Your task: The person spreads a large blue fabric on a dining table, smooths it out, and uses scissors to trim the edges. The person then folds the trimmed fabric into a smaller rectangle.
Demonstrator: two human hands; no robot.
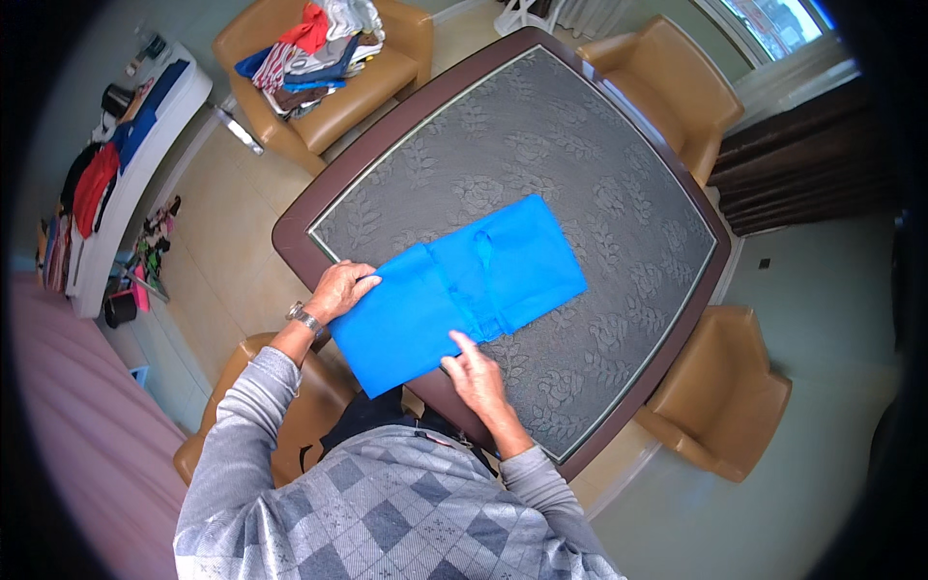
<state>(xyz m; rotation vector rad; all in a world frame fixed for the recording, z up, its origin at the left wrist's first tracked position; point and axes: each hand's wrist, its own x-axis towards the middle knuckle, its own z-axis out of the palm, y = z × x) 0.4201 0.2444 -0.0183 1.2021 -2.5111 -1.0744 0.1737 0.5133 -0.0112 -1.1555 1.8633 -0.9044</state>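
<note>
A bright blue folded cloth (401, 319) with a thin loop or strap on its upper face lies across the table, its near left corner hanging over the edge. It looks like a fabric bag, but I cannot tell its exact kind. At the cloth's left edge, my left hand (340, 288) pinches it, the thumb lying on top. My right hand (474, 379) is at the near edge, fingers apart and the index finger stretched toward the cloth's middle fold. Part of that hand's fingertips is hard to make out.
The dark patterned table (599, 319) has a brown rim. Tan armchairs (720, 396) stand around it; one at the far left holds a pile of clothes (319, 58). A white shelf (145, 159) on the left carries more garments. Behind me is a pink drape (87, 406).
</note>
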